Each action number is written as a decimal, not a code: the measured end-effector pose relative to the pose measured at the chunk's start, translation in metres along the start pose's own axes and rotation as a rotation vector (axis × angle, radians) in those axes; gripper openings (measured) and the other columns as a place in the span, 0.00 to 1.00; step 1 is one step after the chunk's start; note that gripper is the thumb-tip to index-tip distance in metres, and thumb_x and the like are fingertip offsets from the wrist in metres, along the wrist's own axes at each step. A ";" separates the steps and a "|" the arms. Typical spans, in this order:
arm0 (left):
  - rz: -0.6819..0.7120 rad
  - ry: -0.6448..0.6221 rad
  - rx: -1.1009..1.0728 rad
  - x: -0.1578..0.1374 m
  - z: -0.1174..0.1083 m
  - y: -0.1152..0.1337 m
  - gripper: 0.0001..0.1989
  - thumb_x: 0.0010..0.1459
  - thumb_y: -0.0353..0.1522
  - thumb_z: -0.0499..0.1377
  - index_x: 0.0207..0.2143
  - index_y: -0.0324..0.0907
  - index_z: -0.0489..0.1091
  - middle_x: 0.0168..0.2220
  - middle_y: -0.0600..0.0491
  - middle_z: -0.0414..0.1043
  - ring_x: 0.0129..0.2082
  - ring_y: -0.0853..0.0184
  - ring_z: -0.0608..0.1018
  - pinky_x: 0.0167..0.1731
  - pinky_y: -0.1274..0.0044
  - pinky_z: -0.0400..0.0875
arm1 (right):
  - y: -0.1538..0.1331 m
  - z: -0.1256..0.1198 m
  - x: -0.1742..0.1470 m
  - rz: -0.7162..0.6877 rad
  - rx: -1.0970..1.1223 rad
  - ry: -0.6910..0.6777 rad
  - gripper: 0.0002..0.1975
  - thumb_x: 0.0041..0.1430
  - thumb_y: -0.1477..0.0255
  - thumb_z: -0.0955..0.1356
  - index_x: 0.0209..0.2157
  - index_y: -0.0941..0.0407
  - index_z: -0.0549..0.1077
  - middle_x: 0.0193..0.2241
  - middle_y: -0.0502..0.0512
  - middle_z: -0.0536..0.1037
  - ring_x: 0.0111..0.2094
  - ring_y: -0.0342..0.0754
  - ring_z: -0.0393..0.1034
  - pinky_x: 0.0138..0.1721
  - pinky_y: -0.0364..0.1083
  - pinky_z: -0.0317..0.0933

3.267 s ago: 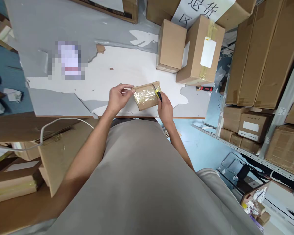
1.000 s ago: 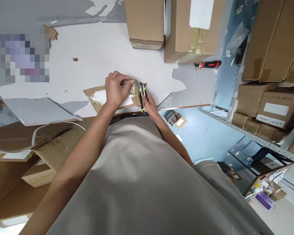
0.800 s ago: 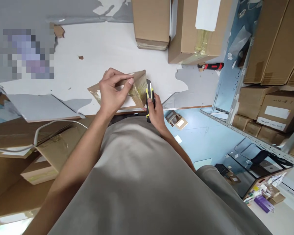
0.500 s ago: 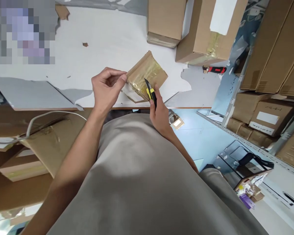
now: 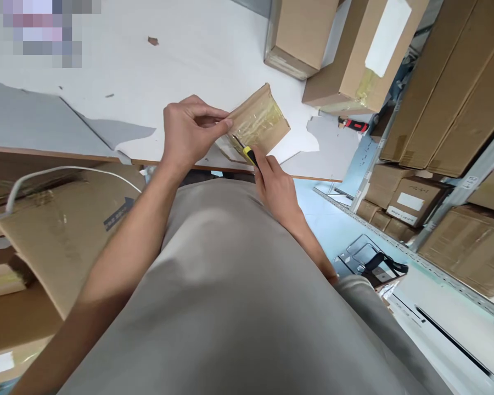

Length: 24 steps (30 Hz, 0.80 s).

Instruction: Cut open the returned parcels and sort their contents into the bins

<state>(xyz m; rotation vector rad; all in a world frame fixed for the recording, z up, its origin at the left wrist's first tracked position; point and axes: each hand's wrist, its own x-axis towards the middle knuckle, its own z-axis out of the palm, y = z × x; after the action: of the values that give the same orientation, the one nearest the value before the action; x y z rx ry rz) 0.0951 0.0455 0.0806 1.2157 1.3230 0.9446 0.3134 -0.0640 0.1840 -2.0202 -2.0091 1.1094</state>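
Observation:
My left hand (image 5: 195, 131) pinches the left edge of a small piece of cardboard (image 5: 261, 120) between thumb and fingers. Shiny, yellowish packing tape covers much of that piece, which is tilted over the white-covered table near its front edge. In my right hand (image 5: 278, 186) is a yellow and black utility knife (image 5: 248, 152). Its blade points up and left, at the cardboard's lower left edge close to my left fingertips. Whether the blade touches the cardboard I cannot tell.
Two cardboard boxes (image 5: 304, 33) stand at the back right of the table (image 5: 119, 55). A red and black cutter (image 5: 354, 125) lies by the right edge. Shelves with boxes (image 5: 420, 197) rise on the right. A large carton (image 5: 57, 230) and white cable (image 5: 61, 169) are at the lower left.
The knife has turned and its blade has moved left, from over the taped face to the lower left edge near my left fingers. The whole view has shifted somewhat.

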 end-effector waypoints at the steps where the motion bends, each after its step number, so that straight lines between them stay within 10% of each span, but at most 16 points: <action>1: -0.002 0.006 0.007 0.000 0.000 0.001 0.19 0.59 0.51 0.82 0.43 0.50 0.91 0.38 0.50 0.82 0.36 0.61 0.83 0.47 0.54 0.90 | -0.004 0.001 0.000 0.022 -0.008 -0.007 0.30 0.87 0.65 0.59 0.83 0.48 0.65 0.67 0.66 0.79 0.59 0.64 0.86 0.61 0.58 0.85; 13: 0.028 0.014 0.117 0.005 0.012 0.025 0.06 0.61 0.39 0.80 0.41 0.54 0.92 0.36 0.54 0.83 0.34 0.62 0.79 0.43 0.61 0.81 | -0.009 0.002 -0.005 0.105 0.191 0.102 0.32 0.89 0.51 0.57 0.83 0.46 0.63 0.81 0.61 0.68 0.82 0.65 0.65 0.74 0.67 0.76; 17: 0.048 0.002 0.224 0.008 0.011 0.046 0.06 0.64 0.34 0.76 0.43 0.54 0.92 0.39 0.54 0.85 0.38 0.59 0.83 0.45 0.61 0.78 | -0.004 0.023 -0.009 0.188 0.521 0.073 0.37 0.86 0.42 0.60 0.82 0.48 0.64 0.73 0.62 0.78 0.73 0.64 0.78 0.69 0.65 0.82; 24: 0.017 -0.190 0.386 0.044 0.034 -0.027 0.04 0.65 0.38 0.73 0.42 0.59 0.89 0.43 0.56 0.86 0.41 0.58 0.80 0.54 0.58 0.76 | 0.036 0.090 0.041 0.366 0.865 0.014 0.39 0.82 0.37 0.60 0.76 0.50 0.67 0.69 0.64 0.82 0.65 0.57 0.86 0.61 0.58 0.87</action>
<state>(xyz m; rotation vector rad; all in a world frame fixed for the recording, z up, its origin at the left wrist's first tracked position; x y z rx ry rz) 0.1278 0.0806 0.0421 1.5706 1.3806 0.5801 0.2903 -0.0700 0.0812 -1.8738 -0.8633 1.6309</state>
